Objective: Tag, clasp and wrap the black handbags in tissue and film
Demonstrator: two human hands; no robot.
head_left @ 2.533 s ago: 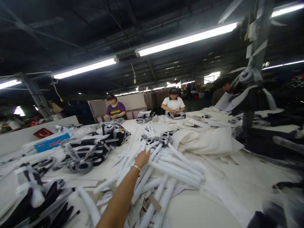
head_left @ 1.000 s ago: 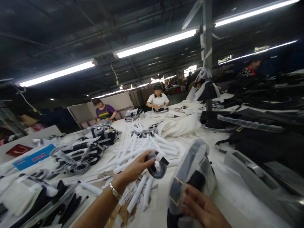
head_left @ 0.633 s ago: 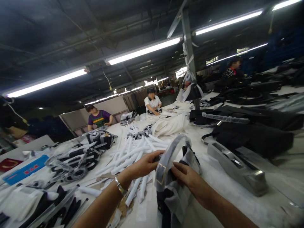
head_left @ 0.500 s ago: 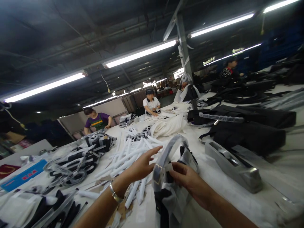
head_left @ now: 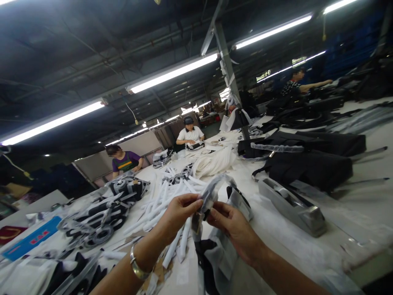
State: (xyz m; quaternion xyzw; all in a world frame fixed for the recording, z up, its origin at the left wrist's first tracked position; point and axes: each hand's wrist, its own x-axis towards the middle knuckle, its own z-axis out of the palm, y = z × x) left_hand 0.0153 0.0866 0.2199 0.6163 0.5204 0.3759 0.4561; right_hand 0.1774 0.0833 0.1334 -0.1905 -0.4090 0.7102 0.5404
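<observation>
A black bag (head_left: 221,256) wrapped in whitish film stands in front of me at the table's edge, with its film-wrapped handle (head_left: 219,182) arching up. Thumb and fingers of my left hand (head_left: 179,211), which has a silver bangle on its wrist, pinch the near side of this handle. From the other side my right hand (head_left: 238,229) grips the handle near the same spot, its fingertips close to the left ones. Whether a small piece of tape lies between the fingers cannot be seen. A grey tape dispenser (head_left: 293,209) sits to the right of the bag.
White tubes (head_left: 159,196) and wrapped straps (head_left: 107,217) lie on the left of the white table. Black bags (head_left: 307,166) are piled at the right. A blue box (head_left: 32,237) is at far left. Three co-workers are around the table, one in a white shirt (head_left: 190,135).
My left hand has gone from spread fingers beside the handle to pinching it. The right hand has shifted slightly left, still at the handle. The view has turned a little.
</observation>
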